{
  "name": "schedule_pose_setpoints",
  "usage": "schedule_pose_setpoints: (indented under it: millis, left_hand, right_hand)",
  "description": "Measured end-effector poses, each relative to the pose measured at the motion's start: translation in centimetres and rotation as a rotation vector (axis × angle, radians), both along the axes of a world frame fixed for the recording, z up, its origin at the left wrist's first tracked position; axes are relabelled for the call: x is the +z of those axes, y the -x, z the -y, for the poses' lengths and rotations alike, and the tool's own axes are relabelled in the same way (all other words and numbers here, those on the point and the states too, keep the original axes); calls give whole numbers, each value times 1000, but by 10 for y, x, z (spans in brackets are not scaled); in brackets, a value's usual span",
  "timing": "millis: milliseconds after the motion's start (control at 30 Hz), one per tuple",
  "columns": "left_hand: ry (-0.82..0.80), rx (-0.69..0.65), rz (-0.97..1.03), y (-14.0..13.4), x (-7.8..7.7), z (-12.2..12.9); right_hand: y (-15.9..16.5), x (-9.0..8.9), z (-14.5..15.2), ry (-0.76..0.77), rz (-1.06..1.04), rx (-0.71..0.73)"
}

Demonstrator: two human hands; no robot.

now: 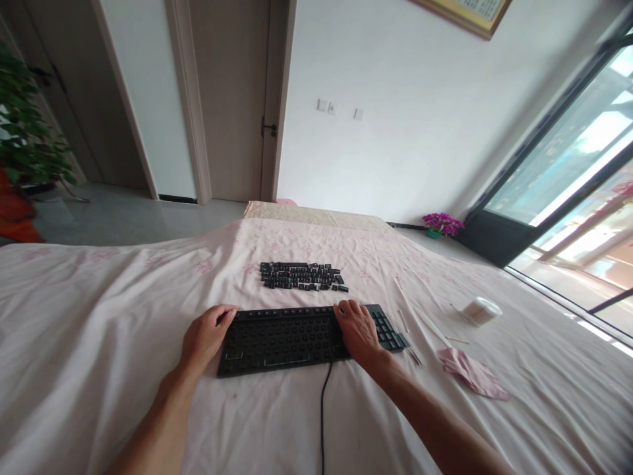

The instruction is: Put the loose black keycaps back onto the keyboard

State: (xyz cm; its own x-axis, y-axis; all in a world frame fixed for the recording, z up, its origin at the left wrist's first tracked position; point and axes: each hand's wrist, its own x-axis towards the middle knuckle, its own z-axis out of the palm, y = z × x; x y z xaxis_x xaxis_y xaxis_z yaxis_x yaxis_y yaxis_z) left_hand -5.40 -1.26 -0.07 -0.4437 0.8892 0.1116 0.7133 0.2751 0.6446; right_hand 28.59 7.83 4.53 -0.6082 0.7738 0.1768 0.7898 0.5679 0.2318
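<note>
A black keyboard (291,333) lies on the pale pink sheet, turned slightly. Its main block is bare of keycaps, while the top row and number pad still carry theirs. My left hand (206,335) grips the upper left corner, thumb and fingers closed there. Across the right part, between the main block and the number pad, rests my right hand (357,330) with its fingers bent down near the top edge. Whatever lies under those fingertips is hidden. Beyond the keyboard, loose black keycaps (299,276) are laid out in rows.
To the right are a pink cloth (472,373), a clear round tub (481,311), a white stick-like brush (434,328) and thin swabs (414,357). A black cable (323,409) runs from the keyboard toward me. Pink flowers (442,224) stand on the floor beyond the sheet.
</note>
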Motion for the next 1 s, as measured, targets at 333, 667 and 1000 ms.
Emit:
schedule_pose_setpoints:
  millis: [333,667,1000]
  left_hand:
    - [-53,-8,22,2,-4,2]
    - [-80,19,10,7,-17,6]
    - [-264,-64,-253,2,-38,27]
  right_hand:
    - [-30,-1,-21,224,-366,-34]
    - [-102,-27,-14,-55,-687,-439]
    - [-116,-48,-17,50,-849,-520]
